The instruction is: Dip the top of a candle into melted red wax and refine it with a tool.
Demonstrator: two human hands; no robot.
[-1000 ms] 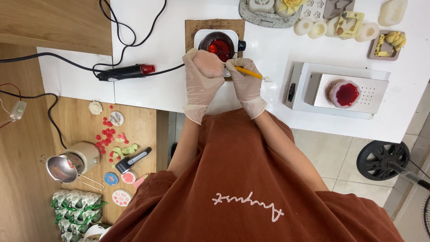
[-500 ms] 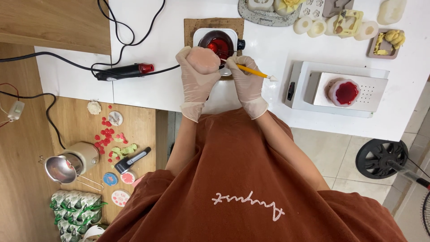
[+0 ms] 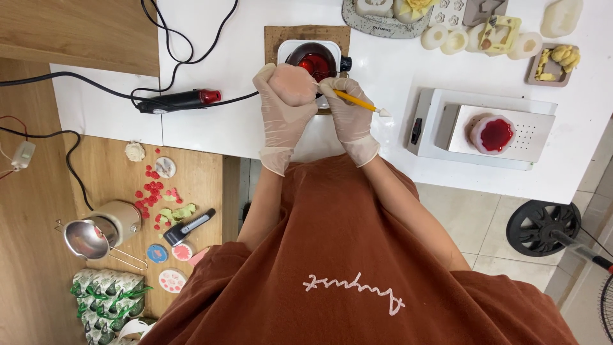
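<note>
- I see my gloved left hand (image 3: 285, 96) curled shut over something I cannot make out.
- My gloved right hand (image 3: 345, 108) pinches a yellow tool (image 3: 357, 101), just below the small pot of red wax (image 3: 316, 62).
- Both rest on the white desk (image 3: 396, 70); a warming plate (image 3: 485, 131) sits well to the right.

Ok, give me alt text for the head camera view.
Two gloved hands meet over a white table: the right hand holds a yellow-handled tool, the left hand is closed beside a small pot of red liquid on a warmer.
</note>
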